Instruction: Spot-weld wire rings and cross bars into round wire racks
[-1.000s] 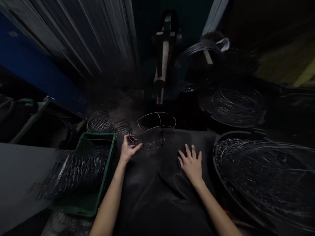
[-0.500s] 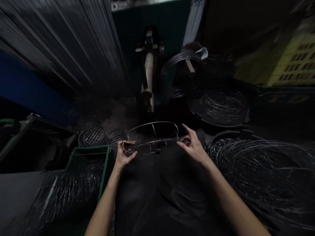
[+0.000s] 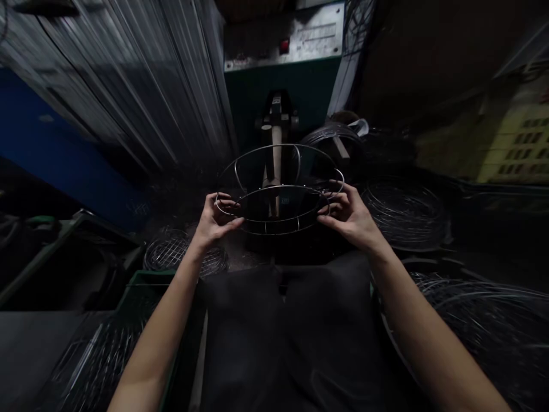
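Observation:
Between my hands I hold a round wire frame (image 3: 281, 186), made of thin metal rings joined by curved wire pieces. My left hand (image 3: 217, 220) grips its left edge, thumb below and fingers curled around the wire. At the opposite edge, my right hand (image 3: 349, 214) pinches the frame in the same way. Just behind the frame stands the machine's upright pair of rod-like arms (image 3: 277, 151), partly seen through the rings. Whether the wire touches those arms I cannot tell.
A green machine body (image 3: 257, 91) with a red button (image 3: 284, 46) rises ahead. Wire coils (image 3: 403, 212) lie to the right, below a yellow crate (image 3: 518, 143). At lower left, a green crate (image 3: 148, 278) holds wire parts. A corrugated metal wall (image 3: 150, 74) stands behind on the left.
Both hands have lifted the wire frame up and forward, from over my lap to in front of the machine's arms. My view has tilted up, showing the red button.

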Available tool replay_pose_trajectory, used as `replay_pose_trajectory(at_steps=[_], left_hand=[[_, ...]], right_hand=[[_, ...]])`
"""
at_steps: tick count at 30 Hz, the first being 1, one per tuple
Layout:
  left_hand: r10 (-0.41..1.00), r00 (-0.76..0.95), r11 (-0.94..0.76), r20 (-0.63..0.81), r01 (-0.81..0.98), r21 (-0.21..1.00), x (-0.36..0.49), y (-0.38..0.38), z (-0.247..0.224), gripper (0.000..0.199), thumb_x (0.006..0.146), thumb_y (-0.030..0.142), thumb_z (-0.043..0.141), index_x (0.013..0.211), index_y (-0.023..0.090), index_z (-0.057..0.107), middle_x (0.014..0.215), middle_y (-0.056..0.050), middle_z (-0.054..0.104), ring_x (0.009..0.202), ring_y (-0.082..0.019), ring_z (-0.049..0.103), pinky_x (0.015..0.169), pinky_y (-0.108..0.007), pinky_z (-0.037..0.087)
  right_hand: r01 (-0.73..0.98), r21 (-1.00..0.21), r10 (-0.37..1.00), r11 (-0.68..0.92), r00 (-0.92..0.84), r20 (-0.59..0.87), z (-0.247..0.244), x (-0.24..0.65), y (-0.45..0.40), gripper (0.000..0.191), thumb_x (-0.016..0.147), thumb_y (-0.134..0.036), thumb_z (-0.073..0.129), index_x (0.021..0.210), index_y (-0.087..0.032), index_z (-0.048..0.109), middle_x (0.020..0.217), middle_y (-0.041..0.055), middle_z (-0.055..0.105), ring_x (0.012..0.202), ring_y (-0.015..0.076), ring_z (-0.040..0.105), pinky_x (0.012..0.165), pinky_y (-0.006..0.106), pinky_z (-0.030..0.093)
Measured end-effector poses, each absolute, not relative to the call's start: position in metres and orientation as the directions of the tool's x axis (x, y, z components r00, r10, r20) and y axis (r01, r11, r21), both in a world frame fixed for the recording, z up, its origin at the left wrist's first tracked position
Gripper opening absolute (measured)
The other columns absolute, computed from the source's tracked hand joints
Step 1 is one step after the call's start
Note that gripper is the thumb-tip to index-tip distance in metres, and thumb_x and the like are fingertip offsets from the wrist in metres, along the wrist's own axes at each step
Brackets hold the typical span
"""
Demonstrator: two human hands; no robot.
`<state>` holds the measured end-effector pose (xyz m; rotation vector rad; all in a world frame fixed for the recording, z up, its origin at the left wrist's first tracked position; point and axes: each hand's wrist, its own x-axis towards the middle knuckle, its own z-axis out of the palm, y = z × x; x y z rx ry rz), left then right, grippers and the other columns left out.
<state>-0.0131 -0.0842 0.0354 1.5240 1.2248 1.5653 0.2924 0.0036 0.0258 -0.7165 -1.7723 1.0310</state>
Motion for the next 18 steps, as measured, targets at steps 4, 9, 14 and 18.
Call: replay_pose_trajectory(at_steps=[4, 9, 14, 18], left_hand=[[0.895, -0.103, -0.418, 0.434, 0.148, 0.896, -0.022, -0.065, 0.049, 0.056, 0.06, 0.017, 0.077, 0.104, 0.021, 0.042, 0.097, -0.004, 0.06, 0.096, -0.019, 0.06, 0.082, -0.034, 0.051], [0.851, -0.324, -0.443, 0.415, -0.015, 0.897, -0.011, -0.076, 0.031, 0.08, 0.053, 0.016, 0.081, 0.12, 0.034, 0.042, 0.135, -0.001, 0.042, 0.127, -0.02, 0.038, 0.1, -0.032, 0.039], [0.987, -0.048, 0.076, -0.154, -0.703, 0.707, 0.038, -0.107, -0.023, 0.071, 0.076, 0.063, 0.05, 0.134, 0.026, 0.034, 0.127, -0.013, 0.05, 0.111, -0.029, 0.053, 0.089, -0.049, 0.044], [0.986, 0.066, 0.142, -0.156, -0.826, 0.546, 0.059, -0.111, -0.038, 0.06, 0.084, 0.062, 0.036, 0.128, 0.022, 0.045, 0.121, -0.012, 0.056, 0.097, -0.021, 0.06, 0.076, -0.034, 0.051]], right_hand=[[0.063, -0.84, 0.791, 0.539, -0.381, 0.479, 0.039, 0.288, 0.021, 0.075, 0.064, -0.041, 0.075, 0.126, -0.03, 0.035, 0.11, 0.0045, 0.055, 0.078, 0.0149, 0.063, 0.073, 0.033, 0.055], [0.023, -0.699, 0.67, 0.714, -0.311, 0.674, 0.023, 0.278, 0.0, 0.068, 0.062, -0.029, 0.078, 0.114, -0.03, 0.036, 0.119, 0.0053, 0.05, 0.097, 0.0191, 0.061, 0.085, 0.04, 0.054], [0.154, -0.453, 0.477, 0.878, -0.216, 0.852, -0.038, 0.263, -0.053, 0.039, 0.067, -0.008, 0.07, 0.087, -0.026, 0.042, 0.127, 0.0042, 0.042, 0.113, 0.0246, 0.054, 0.084, 0.046, 0.056], [0.293, -0.505, 0.57, 0.812, -0.208, 0.795, -0.068, 0.266, -0.068, 0.03, 0.07, -0.012, 0.067, 0.068, -0.024, 0.039, 0.124, 0.0016, 0.046, 0.116, 0.0289, 0.051, 0.087, 0.053, 0.053]])
